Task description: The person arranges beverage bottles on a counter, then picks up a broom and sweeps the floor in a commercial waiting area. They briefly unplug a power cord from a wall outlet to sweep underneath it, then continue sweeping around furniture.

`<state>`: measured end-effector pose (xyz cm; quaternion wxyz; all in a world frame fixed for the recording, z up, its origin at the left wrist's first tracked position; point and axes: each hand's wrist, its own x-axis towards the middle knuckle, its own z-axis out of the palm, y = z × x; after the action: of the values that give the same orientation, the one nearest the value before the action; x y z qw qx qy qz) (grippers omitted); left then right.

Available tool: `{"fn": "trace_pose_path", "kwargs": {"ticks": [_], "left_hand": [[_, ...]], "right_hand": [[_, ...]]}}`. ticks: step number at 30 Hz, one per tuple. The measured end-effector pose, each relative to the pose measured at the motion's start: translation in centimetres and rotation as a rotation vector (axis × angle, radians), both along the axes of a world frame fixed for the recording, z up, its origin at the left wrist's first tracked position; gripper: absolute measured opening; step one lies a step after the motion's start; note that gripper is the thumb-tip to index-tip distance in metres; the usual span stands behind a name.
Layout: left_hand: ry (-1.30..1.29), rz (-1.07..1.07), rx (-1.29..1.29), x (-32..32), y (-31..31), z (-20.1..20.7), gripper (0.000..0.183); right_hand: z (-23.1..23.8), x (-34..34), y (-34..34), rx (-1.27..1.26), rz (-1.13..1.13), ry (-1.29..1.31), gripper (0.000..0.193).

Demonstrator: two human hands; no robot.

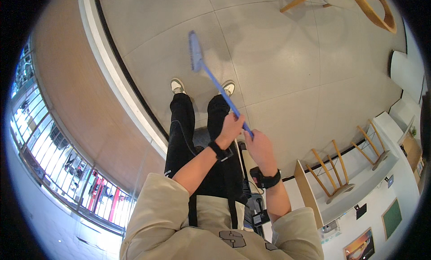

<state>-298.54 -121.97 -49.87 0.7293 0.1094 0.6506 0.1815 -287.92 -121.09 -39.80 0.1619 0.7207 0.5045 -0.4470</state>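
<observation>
Both hands grip a blue long-handled cleaning tool point(220, 87), held slanting away from my body. Its narrow crosswise head point(195, 51) appears above the floor beyond my shoes; the fine detail of its edge is blurred. My left hand point(231, 128) is closed round the handle a little below its middle. Right behind it, my right hand point(260, 147) wraps the near end of the handle. A black band with a small device sits on each wrist.
On my left runs a low wall or ledge point(85, 80) with a pale edge, beside glass and railings. A wooden chair point(372, 13) stands far right. Wooden stools point(334, 174) with upright-pointing legs sit by a white counter at right. Grey tile floor point(278, 57) lies ahead.
</observation>
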Motion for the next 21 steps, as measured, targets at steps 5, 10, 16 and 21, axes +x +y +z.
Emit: {"fn": "trace_pose_path", "kwargs": {"ticks": [5, 10, 16, 21], "left_hand": [[0.131, 0.05, -0.075, -4.1, -0.8, -4.0, 0.038], [0.156, -0.215, -0.102, -4.9, -0.4, -10.2, 0.042], [0.105, -0.202, -0.13, 0.6, 0.9, -11.5, 0.043], [0.114, -0.212, -0.066, 7.2, -0.5, -10.8, 0.043]], "right_hand": [[-4.9, -3.5, 0.3, -0.03, 0.043, 0.082, 0.036], [-10.8, -3.4, -0.2, -0.052, -0.002, 0.067, 0.038], [-13.1, 1.6, -0.9, -0.05, -0.089, 0.007, 0.038], [-11.1, 6.5, -2.3, -0.01, -0.141, -0.079, 0.037]]}}
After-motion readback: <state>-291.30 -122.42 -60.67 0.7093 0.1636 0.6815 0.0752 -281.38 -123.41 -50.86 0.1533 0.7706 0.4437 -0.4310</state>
